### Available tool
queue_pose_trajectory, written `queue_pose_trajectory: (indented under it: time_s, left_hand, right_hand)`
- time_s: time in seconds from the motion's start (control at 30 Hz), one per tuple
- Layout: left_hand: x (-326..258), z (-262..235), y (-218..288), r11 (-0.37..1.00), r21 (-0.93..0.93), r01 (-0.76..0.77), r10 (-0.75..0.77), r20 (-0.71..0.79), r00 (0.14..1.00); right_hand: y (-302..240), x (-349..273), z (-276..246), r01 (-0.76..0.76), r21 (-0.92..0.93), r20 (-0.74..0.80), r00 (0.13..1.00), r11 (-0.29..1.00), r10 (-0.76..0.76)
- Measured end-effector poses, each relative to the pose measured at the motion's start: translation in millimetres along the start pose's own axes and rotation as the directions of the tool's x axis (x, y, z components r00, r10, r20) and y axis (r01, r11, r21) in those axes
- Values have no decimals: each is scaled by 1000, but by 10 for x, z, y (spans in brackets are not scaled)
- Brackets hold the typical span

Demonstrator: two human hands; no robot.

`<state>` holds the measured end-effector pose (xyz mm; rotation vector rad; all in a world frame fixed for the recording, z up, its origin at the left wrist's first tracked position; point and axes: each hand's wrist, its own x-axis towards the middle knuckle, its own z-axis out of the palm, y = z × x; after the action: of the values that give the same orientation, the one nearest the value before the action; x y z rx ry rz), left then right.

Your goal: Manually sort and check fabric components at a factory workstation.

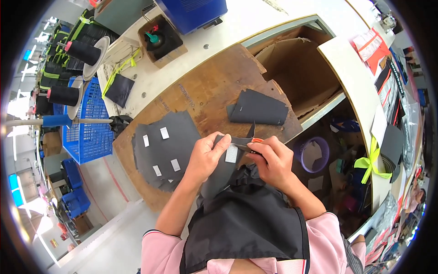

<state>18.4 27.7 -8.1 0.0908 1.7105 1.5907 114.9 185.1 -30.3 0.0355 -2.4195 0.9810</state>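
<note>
In front of my lap, my left hand point(211, 155) pinches the upper edge of a dark grey fabric piece point(218, 176). The piece bears a white label point(231, 154) and hangs down over my black apron point(246, 223). My right hand point(273, 160) is closed at the fabric's right end, on a small orange-and-dark item point(257, 140) whose kind the fingers mostly hide. A narrow dark point sticks up beside it. Left of my hands, a spread stack of dark grey pieces point(164, 137) with white labels lies on the brown board. Beyond my right hand lies a folded grey piece point(260, 107).
The brown board point(210, 86) sits on a white table point(237, 27). An open cardboard box point(301, 68) sits in a gap to its right, with a purple basket point(314, 154) lower down. Thread spools point(84, 52) and a blue crate point(86, 128) stand at left.
</note>
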Motion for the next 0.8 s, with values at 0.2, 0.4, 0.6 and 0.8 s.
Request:
queue_pose_trajectory:
  time_s: [0.2,0.4,0.6,0.8]
  left_hand:
    - [-13,-8,9,995,90,-30,31,-12,999]
    - [-19,-157,60,997,-54,50,-42,135,990]
    - [101,-283,80,972,130,-195,188,67,980]
    - [157,-297,64,798,413,-439,275,398,875]
  right_hand:
    - [-72,48,-81,-38,41,26,999,998,37]
    - [224,222,-186,-573,491,435,814,657,385]
    - [512,166,-117,-557,482,649,746,676,152]
    - [309,209,-75,-855,491,815,518,164,260]
